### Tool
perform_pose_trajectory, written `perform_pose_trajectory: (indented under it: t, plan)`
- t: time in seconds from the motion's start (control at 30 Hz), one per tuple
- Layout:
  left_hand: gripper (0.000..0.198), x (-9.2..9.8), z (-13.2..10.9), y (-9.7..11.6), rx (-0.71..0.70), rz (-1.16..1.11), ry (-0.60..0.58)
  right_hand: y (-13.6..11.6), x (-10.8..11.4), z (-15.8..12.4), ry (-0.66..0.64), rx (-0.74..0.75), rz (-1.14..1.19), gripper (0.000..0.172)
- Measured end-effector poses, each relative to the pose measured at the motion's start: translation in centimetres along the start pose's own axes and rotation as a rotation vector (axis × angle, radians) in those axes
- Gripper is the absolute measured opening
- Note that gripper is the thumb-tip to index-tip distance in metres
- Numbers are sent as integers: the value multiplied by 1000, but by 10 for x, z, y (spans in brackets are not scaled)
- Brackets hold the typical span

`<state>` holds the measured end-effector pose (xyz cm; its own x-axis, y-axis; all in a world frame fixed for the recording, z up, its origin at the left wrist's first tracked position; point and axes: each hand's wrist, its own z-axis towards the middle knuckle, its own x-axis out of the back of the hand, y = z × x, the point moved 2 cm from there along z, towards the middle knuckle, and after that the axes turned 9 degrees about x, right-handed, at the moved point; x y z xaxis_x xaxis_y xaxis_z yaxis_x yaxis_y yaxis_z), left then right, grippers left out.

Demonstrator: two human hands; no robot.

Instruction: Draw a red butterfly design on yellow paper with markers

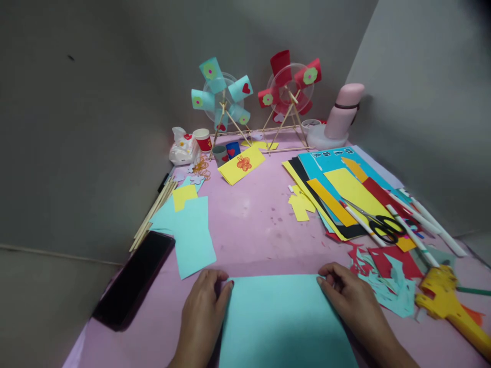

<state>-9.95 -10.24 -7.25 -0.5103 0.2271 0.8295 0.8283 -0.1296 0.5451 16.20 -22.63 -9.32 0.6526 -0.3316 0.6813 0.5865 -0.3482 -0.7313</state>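
Observation:
A light blue sheet of paper (282, 322) lies in front of me, its near end cut off by the bottom of the view. My left hand (205, 309) pinches its far left corner, thumb on top. At the far right corner, my right hand (347, 299) grips the same sheet between thumb and curled fingers. Beyond my left hand lies a cut piece of light blue paper (195, 245) with a small yellow piece (184, 197) on it. Red and light blue paper scraps (395, 289) are heaped to the right of my right hand.
A phone (134, 281) and wooden sticks (155, 212) line the left edge. On the right are black-handled scissors (387, 228), stacked coloured papers (358, 197) and a yellow glue gun (441, 294). Two paper wheels, blue (210, 71) and red (282, 66), stand behind, beside a pink bottle (341, 120).

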Motion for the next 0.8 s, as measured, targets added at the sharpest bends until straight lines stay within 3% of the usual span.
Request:
perform_pose_trajectory:
  t: [0.4, 0.57, 0.8]
  plan:
    - [15, 0, -2, 6, -10, -59, -38, -2, 2, 1, -10, -15, -6, 20]
    - [15, -1, -2, 7, 47, -117, -57, -3, 2, 1, -5, -15, 2, 19]
    - [32, -1, 4, -1, 132, -238, -97, -1, 1, 1, -23, -7, 4, 20]
